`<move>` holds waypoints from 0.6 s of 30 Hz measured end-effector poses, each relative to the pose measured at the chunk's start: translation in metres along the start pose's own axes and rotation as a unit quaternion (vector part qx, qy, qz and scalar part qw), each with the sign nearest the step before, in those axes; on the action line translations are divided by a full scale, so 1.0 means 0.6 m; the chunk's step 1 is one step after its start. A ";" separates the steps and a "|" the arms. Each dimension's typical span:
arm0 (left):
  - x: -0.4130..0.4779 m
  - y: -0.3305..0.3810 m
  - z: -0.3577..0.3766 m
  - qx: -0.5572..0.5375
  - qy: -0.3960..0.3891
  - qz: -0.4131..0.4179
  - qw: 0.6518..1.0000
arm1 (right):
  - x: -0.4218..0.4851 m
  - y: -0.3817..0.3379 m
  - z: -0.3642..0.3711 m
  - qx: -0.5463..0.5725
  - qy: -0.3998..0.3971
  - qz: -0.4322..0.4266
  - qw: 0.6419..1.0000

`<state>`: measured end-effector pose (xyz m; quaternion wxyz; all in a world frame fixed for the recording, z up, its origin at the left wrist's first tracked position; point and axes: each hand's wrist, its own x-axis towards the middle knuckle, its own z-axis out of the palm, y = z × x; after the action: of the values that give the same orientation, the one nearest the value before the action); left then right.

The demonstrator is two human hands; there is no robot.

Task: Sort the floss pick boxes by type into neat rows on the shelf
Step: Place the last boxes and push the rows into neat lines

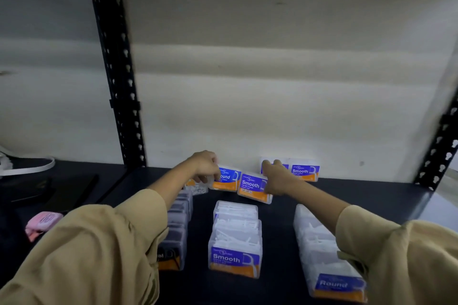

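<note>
Head view: just below the middle of the frame, both arms in tan sleeves reach to the back of the dark shelf [371, 195]. The left hand [205, 166] has its fingers curled over the left end of a Round box [226, 178] and holds it slightly raised. The right hand [277, 178] closes on the right end of a Smooth box [254, 187], which sits tilted just beside the Round box. How its fingers wrap behind that box is hidden.

Further right, another Smooth-labelled box [304, 171] stands against the wall. Under the left hand lies a loose clear box [195, 188].

Three rows run toward the lower edge:
- a dark-box row [177, 230] at lower left;
- a Smooth row [235, 242] in the lower centre;
- a Round row [327, 255] at lower right.

A black slotted post [114, 69] rises at upper left, and a pink item [43, 224] lies at far left.

The boxes look like light, rigid, clear plastic with smooth sides, so they would likely slip in a loose pinch. The lids might pop open if squeezed. Taking each by its short ends or across its narrow width seems safest. It can then be slid flat into the row that matches its label.
</note>
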<state>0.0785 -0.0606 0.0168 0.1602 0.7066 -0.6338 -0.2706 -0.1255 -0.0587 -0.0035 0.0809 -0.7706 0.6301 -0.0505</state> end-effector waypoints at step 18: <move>-0.008 0.030 0.051 0.043 -0.024 0.080 0.996 | -0.027 0.031 -0.032 0.056 -0.042 -0.105 0.992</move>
<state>0.0460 -0.0546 0.0032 0.1355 0.6530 -0.7031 -0.2466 -0.1499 -0.0478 0.0124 0.1443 -0.8284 0.5376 -0.0619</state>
